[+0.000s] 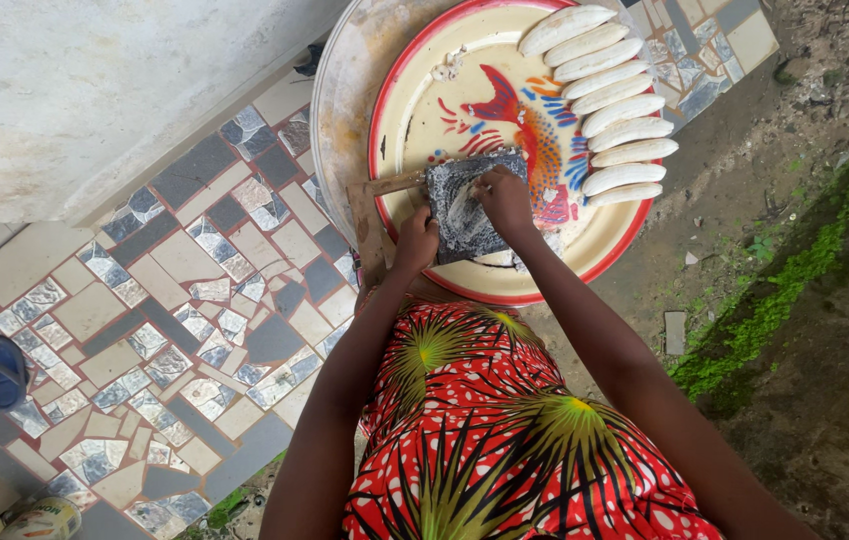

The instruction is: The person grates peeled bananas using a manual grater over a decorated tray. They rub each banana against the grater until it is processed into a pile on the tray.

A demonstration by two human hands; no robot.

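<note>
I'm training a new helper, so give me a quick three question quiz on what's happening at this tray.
1. True or false: the right hand presses a peeled piece against the grater.
2. Where do the peeled plantains lie: A) on the tiled floor, B) in a row along the far right side of the tray, C) in the person's lap?
3. What is the left hand doing?

Key: 1. True. 2. B. 3. It steadies the grater at its near left edge.
</note>
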